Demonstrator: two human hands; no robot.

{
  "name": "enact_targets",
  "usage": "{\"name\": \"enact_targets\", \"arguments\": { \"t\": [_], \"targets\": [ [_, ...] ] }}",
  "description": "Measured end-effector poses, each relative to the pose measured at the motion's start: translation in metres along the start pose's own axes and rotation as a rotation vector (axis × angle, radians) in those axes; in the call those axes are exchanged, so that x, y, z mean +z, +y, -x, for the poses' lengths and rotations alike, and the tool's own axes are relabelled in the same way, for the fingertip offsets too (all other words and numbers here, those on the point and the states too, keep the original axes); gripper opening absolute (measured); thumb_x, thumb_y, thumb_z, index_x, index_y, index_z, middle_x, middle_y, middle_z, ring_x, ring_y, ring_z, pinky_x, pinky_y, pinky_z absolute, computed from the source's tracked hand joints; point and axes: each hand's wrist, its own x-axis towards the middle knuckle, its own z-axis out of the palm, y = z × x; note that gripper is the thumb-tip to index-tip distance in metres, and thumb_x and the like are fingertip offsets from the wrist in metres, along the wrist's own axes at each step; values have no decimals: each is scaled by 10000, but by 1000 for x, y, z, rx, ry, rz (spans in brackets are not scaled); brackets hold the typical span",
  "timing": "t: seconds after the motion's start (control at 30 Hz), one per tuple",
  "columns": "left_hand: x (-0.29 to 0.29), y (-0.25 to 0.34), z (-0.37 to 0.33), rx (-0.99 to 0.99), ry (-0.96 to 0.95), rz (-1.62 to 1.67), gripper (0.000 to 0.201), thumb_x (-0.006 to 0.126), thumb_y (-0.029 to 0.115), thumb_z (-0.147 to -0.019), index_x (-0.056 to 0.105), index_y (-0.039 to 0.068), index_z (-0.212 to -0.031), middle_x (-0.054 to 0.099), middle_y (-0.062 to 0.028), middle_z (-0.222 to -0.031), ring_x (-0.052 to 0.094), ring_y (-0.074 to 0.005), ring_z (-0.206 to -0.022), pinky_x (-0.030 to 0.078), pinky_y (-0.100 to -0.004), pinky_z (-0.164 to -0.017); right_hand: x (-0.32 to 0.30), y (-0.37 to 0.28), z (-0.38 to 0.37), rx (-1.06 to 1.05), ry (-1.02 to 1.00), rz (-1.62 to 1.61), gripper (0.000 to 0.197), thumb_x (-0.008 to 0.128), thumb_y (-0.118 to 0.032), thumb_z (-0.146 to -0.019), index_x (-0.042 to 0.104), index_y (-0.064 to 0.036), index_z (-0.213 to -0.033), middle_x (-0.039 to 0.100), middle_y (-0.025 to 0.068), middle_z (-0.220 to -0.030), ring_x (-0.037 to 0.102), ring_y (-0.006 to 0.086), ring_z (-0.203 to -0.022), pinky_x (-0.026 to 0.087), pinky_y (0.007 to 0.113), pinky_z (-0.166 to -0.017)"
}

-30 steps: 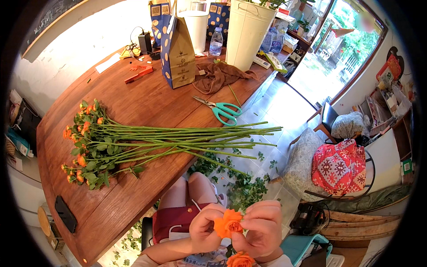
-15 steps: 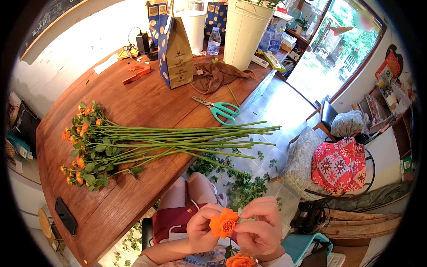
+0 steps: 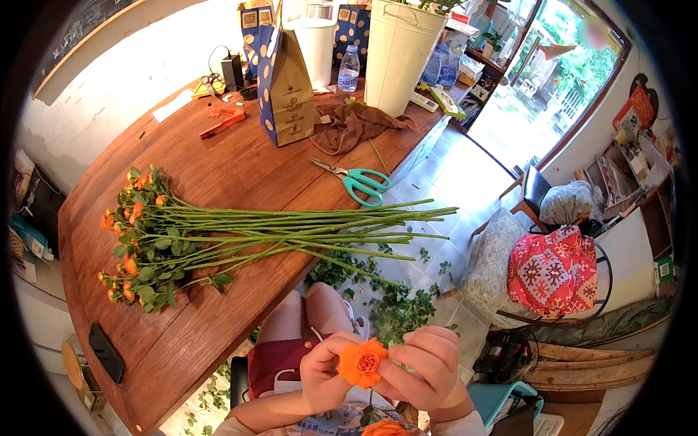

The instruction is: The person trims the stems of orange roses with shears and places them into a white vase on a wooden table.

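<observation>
Over my lap, an open orange rose (image 3: 362,363) is held between both hands. My left hand (image 3: 325,372) is closed around it from the left, thumb and forefinger at the bloom. My right hand (image 3: 425,369) is closed too, its fingertips pinching the rose's right edge; what lies under those fingers is hidden. A second orange rose (image 3: 388,428) shows below, close to my chest, partly cut off by the frame. On the wooden table (image 3: 218,174) lies a bunch of long-stemmed orange roses (image 3: 138,247), blooms to the left, green stems (image 3: 320,220) reaching past the table's edge.
Scissors with turquoise handles (image 3: 366,187) lie beyond the stems. Behind them are a brown cloth (image 3: 356,125), a paper bag (image 3: 293,98), a water bottle (image 3: 349,69) and a cream bucket (image 3: 402,58). A phone (image 3: 107,352) lies at left. Cut leaves (image 3: 403,305) litter the floor.
My right hand has shifted slightly left and turned, its fingers now over the rose's edge. The pale green bit between its fingers is no longer visible. The lower rose sits slightly lower.
</observation>
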Motion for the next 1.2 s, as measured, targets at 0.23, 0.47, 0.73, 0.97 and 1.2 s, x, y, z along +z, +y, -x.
{"name": "enact_targets", "arguments": {
  "t": [0.23,0.47,0.73,0.97,1.2],
  "targets": [
    [1,-1,1,-67,-17,42,173,680,-14,-743,562,-14,-868,561,-135,-959,541,-176,-837,448,-296,-743,-10,0,3,-107,-22,170,180,593,-119,-734,648,-90,-904,597,29,-908,550,179,-829,485,289,-661],
    [-1,-1,4,-92,-43,16,185,691,-29,-718,561,-16,-849,553,-131,-931,548,-184,-824,454,-302,-732,-20,-14,15,-21,-138,226,230,692,-180,-748,600,-156,-958,551,-16,-948,513,166,-892,484,330,-746],
    [2,0,2,-81,-18,9,173,684,-46,-719,545,-14,-815,545,-121,-898,545,-179,-795,457,-302,-719,-15,-15,10,-46,-92,141,240,689,-138,-732,603,-164,-955,540,-21,-953,497,157,-897,479,312,-735],
    [-7,-9,5,27,-131,18,205,632,-77,-778,554,-33,-962,530,-132,-1039,542,-124,-860,435,-241,-750,-19,-21,6,-97,-127,249,182,639,-150,-752,612,-148,-932,554,-19,-961,505,148,-903,487,293,-707],
    [-6,-4,6,41,-141,23,180,617,-88,-782,560,-46,-947,523,-140,-1038,544,-130,-867,448,-247,-754,-16,-16,13,-208,-99,233,163,625,-129,-761,611,-96,-920,572,21,-939,531,177,-849,501,320,-703]
  ]
}}
